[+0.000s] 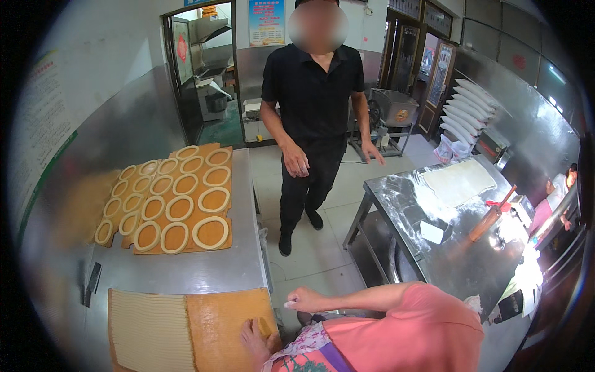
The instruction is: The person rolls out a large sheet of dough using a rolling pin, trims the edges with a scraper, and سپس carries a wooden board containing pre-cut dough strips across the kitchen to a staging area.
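Observation:
My left hand point(256, 338) lies on the bare right part of a brown wooden board point(223, 312), fingers apart, holding nothing. Pale dough strips point(150, 332) lie side by side on the board's left part. My right hand point(307, 300) is bent closed just past the board's right edge, at the end of my outstretched arm. Something small and white shows at its fingertips; whether it is a separate piece or flour I cannot tell. A pink sleeve and a floral apron point(310, 340) fill the lower right.
Several dough rings point(209, 232) lie on boards across the steel table point(234, 266). A dark flat tool point(92, 284) rests left of them. A person in black point(313, 93) stands ahead. A floured steel table point(396, 198) at right holds a dough sheet point(458, 183) and a rolling pin point(485, 224).

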{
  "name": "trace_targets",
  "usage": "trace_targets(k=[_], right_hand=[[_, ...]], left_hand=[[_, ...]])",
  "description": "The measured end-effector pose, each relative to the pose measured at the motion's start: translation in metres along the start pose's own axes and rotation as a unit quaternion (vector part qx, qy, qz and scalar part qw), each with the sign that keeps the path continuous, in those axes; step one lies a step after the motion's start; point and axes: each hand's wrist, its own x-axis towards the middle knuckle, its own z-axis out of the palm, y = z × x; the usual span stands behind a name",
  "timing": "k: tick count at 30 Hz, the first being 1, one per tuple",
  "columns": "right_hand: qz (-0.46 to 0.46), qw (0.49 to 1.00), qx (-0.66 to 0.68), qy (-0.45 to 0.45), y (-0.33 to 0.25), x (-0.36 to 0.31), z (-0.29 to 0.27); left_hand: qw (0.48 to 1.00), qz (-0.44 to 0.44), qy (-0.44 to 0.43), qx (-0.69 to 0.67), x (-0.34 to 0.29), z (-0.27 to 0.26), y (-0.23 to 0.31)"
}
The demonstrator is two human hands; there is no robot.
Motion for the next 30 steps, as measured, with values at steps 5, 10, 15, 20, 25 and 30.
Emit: trace_targets(k=[5,10,15,20,25,30], right_hand=[[-0.024,1.0,-0.004,0.006,-0.016,0.005,-0.007],[-0.074,0.994,-0.038,-0.068,0.005,0.049,-0.003],[-0.511,0.847,-0.029,-0.144,-0.291,0.086,-0.088],[-0.78,0.595,-0.012,-0.195,-0.313,0.058,-0.062],[-0.633,0.684,-0.181,-0.314,-0.214,0.094,-0.185],[-0.41,0.899,0.077,-0.134,-0.074,0.093,-0.234]], left_hand=[[0.999,0.012,-0.015,0.044,0.002,-0.001,0.017],[0.975,0.03,-0.055,0.215,-0.013,0.04,-0.029],[0.978,-0.01,-0.042,0.204,0.006,0.036,0.03],[0.968,-0.091,-0.04,0.229,0.023,0.04,0.055],[0.96,-0.166,-0.069,0.217,0.036,0.04,0.073],[0.946,-0.219,-0.019,0.237,0.035,0.061,0.048]])
